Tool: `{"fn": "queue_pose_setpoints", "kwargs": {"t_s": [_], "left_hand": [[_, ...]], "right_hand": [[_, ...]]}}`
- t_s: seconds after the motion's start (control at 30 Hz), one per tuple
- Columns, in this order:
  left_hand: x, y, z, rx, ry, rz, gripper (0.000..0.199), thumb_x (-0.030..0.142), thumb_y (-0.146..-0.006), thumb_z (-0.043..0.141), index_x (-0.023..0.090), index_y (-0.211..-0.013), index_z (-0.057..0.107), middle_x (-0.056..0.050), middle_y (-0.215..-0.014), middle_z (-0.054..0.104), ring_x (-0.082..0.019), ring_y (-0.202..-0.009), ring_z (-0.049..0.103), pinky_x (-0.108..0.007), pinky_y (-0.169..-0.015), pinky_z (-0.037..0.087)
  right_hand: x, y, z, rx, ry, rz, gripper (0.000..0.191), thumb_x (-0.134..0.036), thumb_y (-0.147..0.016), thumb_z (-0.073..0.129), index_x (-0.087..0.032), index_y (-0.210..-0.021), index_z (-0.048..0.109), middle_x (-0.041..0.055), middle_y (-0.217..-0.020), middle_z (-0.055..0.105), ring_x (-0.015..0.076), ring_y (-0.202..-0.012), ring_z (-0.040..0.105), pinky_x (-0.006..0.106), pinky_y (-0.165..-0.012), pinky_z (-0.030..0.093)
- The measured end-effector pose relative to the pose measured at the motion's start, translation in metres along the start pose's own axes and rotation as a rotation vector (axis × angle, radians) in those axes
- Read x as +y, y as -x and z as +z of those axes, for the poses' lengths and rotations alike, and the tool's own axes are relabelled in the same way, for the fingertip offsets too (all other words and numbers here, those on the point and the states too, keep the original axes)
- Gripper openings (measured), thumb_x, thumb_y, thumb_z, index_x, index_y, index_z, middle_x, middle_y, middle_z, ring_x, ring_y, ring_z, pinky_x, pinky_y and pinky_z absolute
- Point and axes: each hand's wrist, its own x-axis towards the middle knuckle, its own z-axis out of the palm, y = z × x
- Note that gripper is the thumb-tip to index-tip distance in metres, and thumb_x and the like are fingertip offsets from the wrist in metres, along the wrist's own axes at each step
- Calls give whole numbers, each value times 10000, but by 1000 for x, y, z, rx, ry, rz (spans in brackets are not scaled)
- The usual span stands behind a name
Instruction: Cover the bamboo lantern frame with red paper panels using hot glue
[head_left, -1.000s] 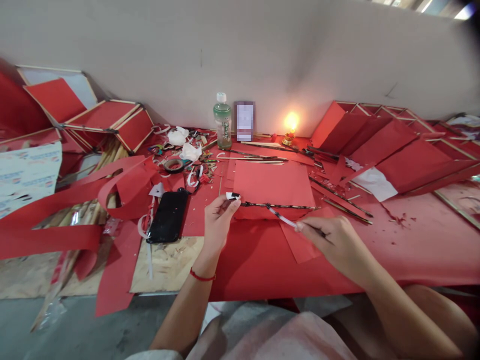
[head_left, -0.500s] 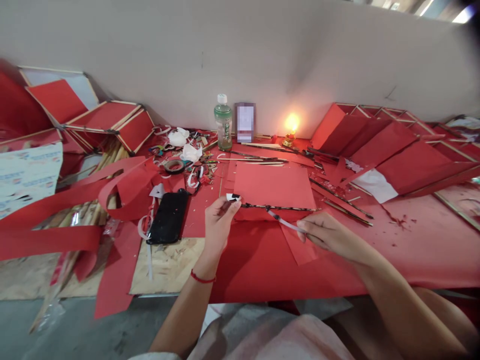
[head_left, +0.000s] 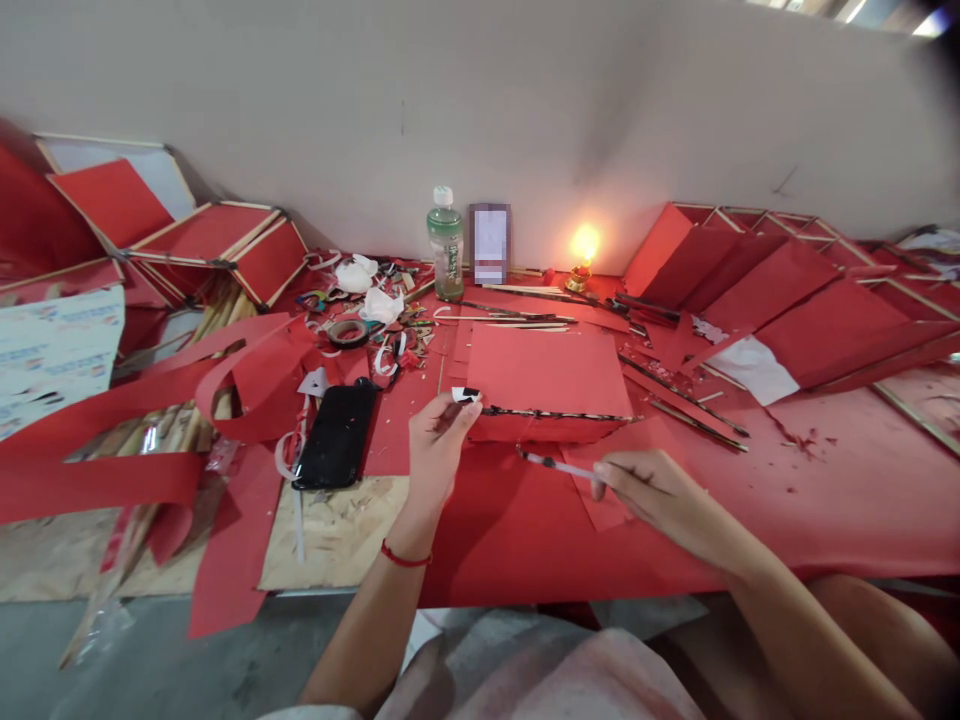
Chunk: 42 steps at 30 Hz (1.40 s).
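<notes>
Between the fingers of my left hand point(head_left: 436, 436) is a small white-and-black piece point(head_left: 465, 395), pinched at the left corner of a red paper-covered box point(head_left: 551, 365). A thin stick edged with black blotches point(head_left: 555, 413) runs along the box's near upper edge. My right hand point(head_left: 649, 490) is closed on a slender whitish stick with a dark tip point(head_left: 566, 466). That tip points left and hangs just below the box's front face, apart from the blotched edge. A faint thread seems to run up from it.
Behind the box stand a green-capped bottle point(head_left: 447, 250), a phone-like screen point(head_left: 491, 245) and a lit flame in a small gold holder point(head_left: 579, 275). A black phone point(head_left: 337, 435) and tape roll point(head_left: 349, 333) lie left. Red frames point(head_left: 255, 255) and panels point(head_left: 780, 285) flank the table.
My right hand has drawn the whitish stick's tip down and slightly left, off the blotched edge of the box. My left hand has stayed in place.
</notes>
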Motion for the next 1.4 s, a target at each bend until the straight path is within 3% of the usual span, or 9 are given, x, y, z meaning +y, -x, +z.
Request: {"fn": "queue_pose_setpoints", "kwargs": {"t_s": [0.13, 0.3, 0.43, 0.53, 0.67, 1.03, 1.2, 1.4], "left_hand": [[0, 0, 0, 6, 18, -15, 224, 354, -688, 856, 210, -844, 785, -26, -835, 788, -147, -810, 724, -232, -768, 559], [-1, 0, 0, 6, 27, -32, 210, 341, -694, 853, 214, -846, 785, -22, -829, 788, -133, -799, 720, -212, -757, 546], [-1, 0, -1, 17, 26, -36, 218, 339, -683, 859, 208, -840, 785, -24, -820, 786, -132, -781, 719, -210, -742, 542], [0, 0, -1, 20, 24, -34, 221, 343, -676, 862, 207, -833, 785, -23, -811, 785, -129, -770, 717, -206, -732, 539], [2, 0, 1, 18, 21, -30, 241, 359, -663, 869, 206, -828, 783, -27, -820, 787, -141, -787, 723, -225, -757, 552], [0, -1, 1, 21, -25, -16, 254, 376, -680, 852, 195, -844, 779, -44, -836, 787, -162, -796, 724, -255, -757, 563], [-1, -1, 0, 19, -36, -26, 242, 363, -699, 843, 195, -861, 781, -45, -843, 788, -158, -799, 722, -240, -740, 557], [1, -1, 1, 4, -1, -24, 233, 362, -692, 849, 203, -849, 783, -36, -843, 788, -151, -817, 725, -236, -770, 557]], "right_hand": [[3, 7, -2, 269, 150, -151, 397, -501, -959, 515, -168, -829, 688, -37, -555, 479, 72, -468, 377, 208, -440, 272], [7, 11, 2, 580, 491, -426, 193, -313, -966, 580, -175, -910, 703, -79, -489, 441, 50, -410, 401, 196, -433, 295], [5, 12, 10, 718, 662, -621, 89, -195, -949, 611, -160, -949, 694, -50, -583, 602, 55, -482, 546, 189, -515, 399], [5, 11, 14, 723, 695, -708, 82, -130, -923, 635, -145, -983, 689, -12, -669, 688, 79, -545, 617, 205, -596, 464], [9, 8, 19, 740, 706, -769, 74, -108, -906, 653, -139, -963, 687, 3, -684, 709, 94, -547, 632, 226, -593, 477], [0, 7, 19, 722, 905, -760, 172, -137, -945, 586, -180, -906, 747, -10, -651, 714, 85, -510, 606, 238, -549, 453], [-13, 4, 13, 675, 917, -677, 209, -190, -961, 575, -156, -832, 735, 18, -688, 724, 100, -520, 610, 256, -543, 391], [-25, -6, -3, 577, 845, -504, 364, -306, -988, 500, -178, -729, 722, 11, -556, 637, 105, -473, 552, 256, -504, 300]]}}
